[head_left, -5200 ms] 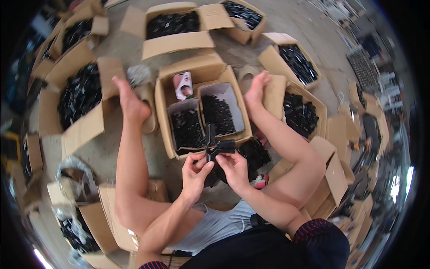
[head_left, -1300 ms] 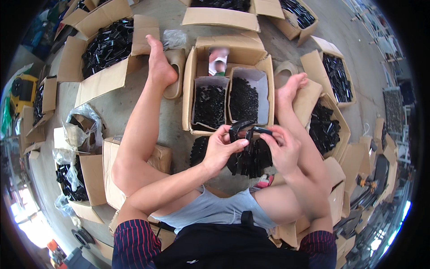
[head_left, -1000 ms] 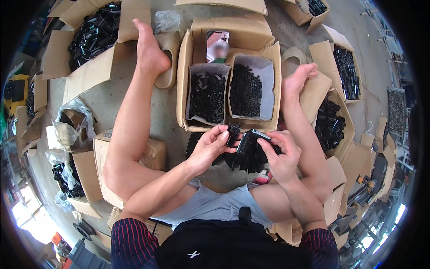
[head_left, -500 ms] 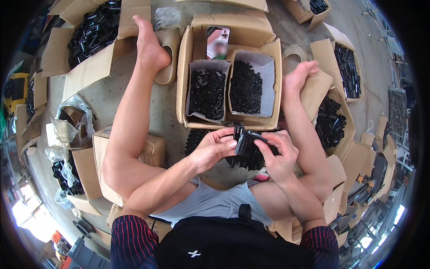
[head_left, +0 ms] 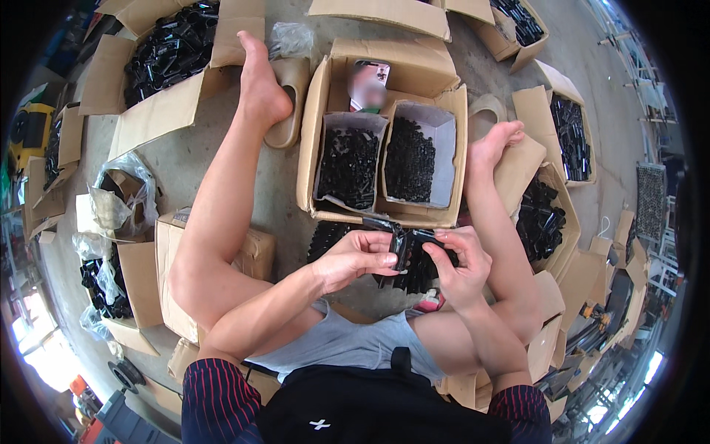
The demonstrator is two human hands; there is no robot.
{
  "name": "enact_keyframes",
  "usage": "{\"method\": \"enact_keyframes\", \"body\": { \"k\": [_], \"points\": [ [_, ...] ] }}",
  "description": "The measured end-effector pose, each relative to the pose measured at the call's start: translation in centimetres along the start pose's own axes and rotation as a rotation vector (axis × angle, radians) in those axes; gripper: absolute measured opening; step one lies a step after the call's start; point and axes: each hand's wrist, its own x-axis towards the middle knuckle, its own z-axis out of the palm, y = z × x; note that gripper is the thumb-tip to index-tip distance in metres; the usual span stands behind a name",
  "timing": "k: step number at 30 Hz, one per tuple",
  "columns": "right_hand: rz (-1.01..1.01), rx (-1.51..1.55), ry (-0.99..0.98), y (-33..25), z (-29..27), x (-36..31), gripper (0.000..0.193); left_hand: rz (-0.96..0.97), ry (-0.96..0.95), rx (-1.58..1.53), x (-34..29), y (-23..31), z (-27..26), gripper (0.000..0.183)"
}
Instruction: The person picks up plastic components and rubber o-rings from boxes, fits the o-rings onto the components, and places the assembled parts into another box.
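An open cardboard carton [head_left: 309, 170] is set on the concrete floor [head_left: 277, 185] between two bare legs [head_left: 229, 170]. Side by side toward its near edge, two grey-lined trays [head_left: 444, 159] are filled with small black parts [head_left: 410, 163]; against its far wall, a smartphone [head_left: 368, 85] is propped. Tan sandals [head_left: 281, 133] are left beside its left and right edges. Wider out, more cartons [head_left: 569, 222] are loaded with black parts, and a clear plastic bag [head_left: 111, 211] is seen at left. The heap of black clips [head_left: 418, 277] on the floor below the near edge is partly covered by the hands.

Just off that edge, a shiny black piece [head_left: 399, 248] is pinched between thumb and fingers of the left hand [head_left: 351, 259]; a second black piece [head_left: 427, 237] is pinched by the right hand [head_left: 462, 263]. Whether the pieces are joined cannot be told.

Compared with five seconds ago, the hands are held farther apart, and the right tray, then overlapped by an upright piece, is seen whole.
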Motion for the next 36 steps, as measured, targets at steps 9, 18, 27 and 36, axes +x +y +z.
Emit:
{"method": "enact_keyframes", "body": {
  "k": [9,18,27,36],
  "points": [
    [-0.018,0.103,0.005,0.5,0.4,-0.5,0.023,0.030,-0.012,0.081,-0.4,0.1,0.1,0.040],
    [0.109,0.202,0.008,1.1,0.7,-0.8,0.023,0.076,0.040,0.172,-0.1,0.3,-0.1,0.034],
    [0.085,0.245,0.001,1.4,1.0,-0.8,0.025,0.086,0.065,0.198,-0.2,0.3,0.1,0.036],
    [0.096,0.269,0.007,1.7,1.3,-1.0,0.024,0.126,0.146,0.209,-0.9,0.1,0.6,0.033]
  ]
}}
